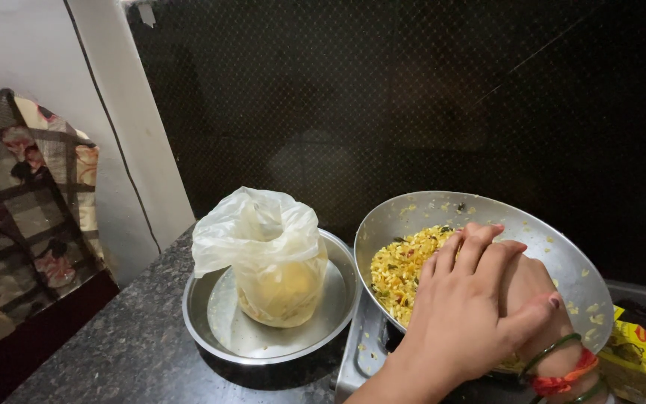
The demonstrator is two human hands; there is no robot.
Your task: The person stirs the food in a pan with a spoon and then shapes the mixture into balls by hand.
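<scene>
Fingers (480,251) loosely together over yellow rice (401,269) in steel pan (562,254), dark speckled counter (128,344) below.

Left hand (472,307) lies flat over right hand (536,299), fingers together, stretched forward, thumb out right. Right wrist bangled, palm down; its fingers hidden, probably curled. Both forearms enter lower right.

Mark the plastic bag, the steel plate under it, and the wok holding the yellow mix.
plastic bag (267,247), head view, on its crumpled upper folds.
steel plate (263,348), head view, on its bare near rim.
wok (562,262), head view, on its bare inner wall right of the hands.
</scene>
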